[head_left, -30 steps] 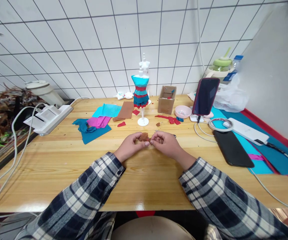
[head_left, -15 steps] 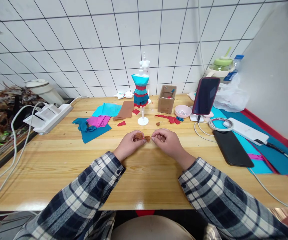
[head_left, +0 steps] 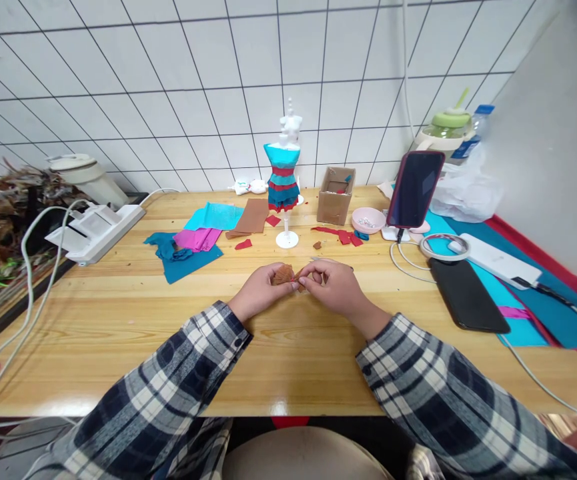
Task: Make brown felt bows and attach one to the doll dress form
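A small brown crepe-paper bow (head_left: 283, 274), pinched at its middle with a bit of red there, is held between my two hands above the wooden table. My left hand (head_left: 261, 290) grips its left side between thumb and fingers. The fingertips of my right hand (head_left: 335, 287) are closed on its right side and partly hide it. A thin grey tip (head_left: 317, 259) shows just behind my right hand; I cannot tell what it belongs to. Beyond the hands stands a white mini mannequin (head_left: 289, 123) on a round base, wearing a turquoise, red and dark-blue dress (head_left: 283, 177).
Turquoise (head_left: 213, 216), magenta (head_left: 198, 239) and brown paper sheets (head_left: 251, 217) lie behind my left hand. Further right are a cardboard box (head_left: 335, 197), a pink bowl (head_left: 368, 220) of small beads, red scraps (head_left: 343, 236), an upright phone (head_left: 415, 190) and a black phone (head_left: 468, 293). A power strip (head_left: 103, 233) sits left.
My right hand has moved left, its fingertips now pinching the bow's right side. The bow is turned, and less of its right loop shows. My left hand has barely moved.
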The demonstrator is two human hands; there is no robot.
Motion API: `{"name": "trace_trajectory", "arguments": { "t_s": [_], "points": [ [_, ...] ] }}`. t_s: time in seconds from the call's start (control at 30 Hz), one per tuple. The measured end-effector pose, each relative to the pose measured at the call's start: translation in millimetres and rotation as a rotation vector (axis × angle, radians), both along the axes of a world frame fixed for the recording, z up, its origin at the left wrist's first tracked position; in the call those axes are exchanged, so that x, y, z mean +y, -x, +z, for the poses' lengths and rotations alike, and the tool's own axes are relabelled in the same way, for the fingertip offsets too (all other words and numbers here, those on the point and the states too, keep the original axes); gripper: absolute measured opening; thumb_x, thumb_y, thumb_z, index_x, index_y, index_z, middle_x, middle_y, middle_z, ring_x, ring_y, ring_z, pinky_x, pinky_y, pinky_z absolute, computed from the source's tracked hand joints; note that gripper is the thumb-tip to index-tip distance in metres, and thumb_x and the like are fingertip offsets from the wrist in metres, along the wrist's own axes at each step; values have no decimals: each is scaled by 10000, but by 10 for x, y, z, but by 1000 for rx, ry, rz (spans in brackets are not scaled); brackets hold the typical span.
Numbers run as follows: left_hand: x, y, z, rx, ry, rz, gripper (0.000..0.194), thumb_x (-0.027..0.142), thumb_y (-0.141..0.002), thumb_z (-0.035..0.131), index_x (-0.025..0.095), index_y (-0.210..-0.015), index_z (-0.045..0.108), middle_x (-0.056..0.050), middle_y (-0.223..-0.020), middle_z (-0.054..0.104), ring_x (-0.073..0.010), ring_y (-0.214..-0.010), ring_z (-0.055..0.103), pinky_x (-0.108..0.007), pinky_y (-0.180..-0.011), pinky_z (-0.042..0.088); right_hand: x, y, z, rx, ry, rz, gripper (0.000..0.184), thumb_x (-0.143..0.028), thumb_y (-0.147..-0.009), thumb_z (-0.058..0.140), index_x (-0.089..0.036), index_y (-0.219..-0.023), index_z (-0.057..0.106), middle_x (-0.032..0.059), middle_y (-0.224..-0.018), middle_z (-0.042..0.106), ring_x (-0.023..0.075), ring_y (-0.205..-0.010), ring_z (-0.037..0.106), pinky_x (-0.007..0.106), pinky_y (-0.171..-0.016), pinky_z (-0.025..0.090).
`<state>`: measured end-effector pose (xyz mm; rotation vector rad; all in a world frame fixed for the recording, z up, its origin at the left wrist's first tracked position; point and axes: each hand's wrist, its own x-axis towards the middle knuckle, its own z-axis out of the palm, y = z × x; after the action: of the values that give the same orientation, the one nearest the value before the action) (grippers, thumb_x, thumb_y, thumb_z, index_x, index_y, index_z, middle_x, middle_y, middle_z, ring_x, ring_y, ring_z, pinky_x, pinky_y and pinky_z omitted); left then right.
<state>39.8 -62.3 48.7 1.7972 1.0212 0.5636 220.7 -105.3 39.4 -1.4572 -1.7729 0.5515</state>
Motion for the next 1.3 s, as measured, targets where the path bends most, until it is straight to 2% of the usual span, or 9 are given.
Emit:
{"name": "trace_trajectory", "arguments": {
  "t_s": [0.1,0.27,0.47,0.6,0.73,0.87,1.03,1.17,1.3],
  "points": [
    [-24,-13,-12,-28,32,-38,272,406,-740,661,142,-748,597,26,-687,569,-115,-636,491,-229,-606,387,-4,4,-3,-7,28,-4,69,-247,-763,619,-209,-748,674,-32,-582,548,123,-617,513,234,-579,353],
    [-53,-31,-36,-102,80,-114,273,380,-769,642,137,-891,663,-34,-869,673,-177,-814,595,-265,-729,461,-14,-1,7,-40,9,13,37,-228,-745,613,-202,-727,634,-30,-614,562,121,-624,509,231,-571,340],
    [-57,-36,-19,-112,92,-70,269,397,-757,659,140,-836,655,-14,-813,664,-157,-747,586,-248,-683,452,-6,-25,0,-46,-27,23,45,-234,-755,601,-206,-744,634,-17,-658,566,132,-661,522,243,-606,356],
    [-59,-40,-14,-97,105,-86,263,394,-750,662,141,-823,657,-18,-806,665,-162,-746,588,-255,-686,458,-23,-38,20,1,-78,-2,68,-266,-766,599,-201,-771,619,-5,-700,551,137,-668,519,248,-606,371],
    [-56,-47,-58,-68,105,-113,282,396,-727,678,137,-838,669,-14,-763,656,-164,-726,586,-262,-681,464,-65,-21,59,-13,-156,88,79,-234,-775,600,-210,-832,649,14,-792,601,146,-718,546,263,-677,403],
    [-45,-42,-118,-45,55,-101,308,389,-699,706,147,-889,687,-24,-801,674,-182,-766,598,-280,-716,475,-77,-3,59,-62,-135,122,192,-212,-783,608,-239,-959,680,11,-829,618,147,-746,565,268,-706,408],
    [-37,-34,-123,44,-16,-64,288,420,-689,704,150,-788,679,0,-718,639,-164,-716,570,-253,-666,463,-54,-13,41,-112,-56,114,93,-222,-781,617,-230,-847,682,6,-772,591,147,-721,551,260,-655,387],
    [-32,-31,-114,14,1,-103,265,409,-757,635,149,-786,676,-7,-756,650,-164,-750,578,-257,-711,467,-42,-21,29,-113,-37,89,57,-190,-751,613,-217,-791,642,-5,-741,577,142,-695,534,254,-629,369],
    [-26,-31,-140,-11,23,-93,255,408,-754,640,159,-777,690,-1,-749,664,-161,-729,587,-250,-691,462,-24,-23,5,-109,-16,58,35,-196,-750,604,-212,-773,625,-12,-711,568,136,-659,514,255,-606,356]
  ]
}}
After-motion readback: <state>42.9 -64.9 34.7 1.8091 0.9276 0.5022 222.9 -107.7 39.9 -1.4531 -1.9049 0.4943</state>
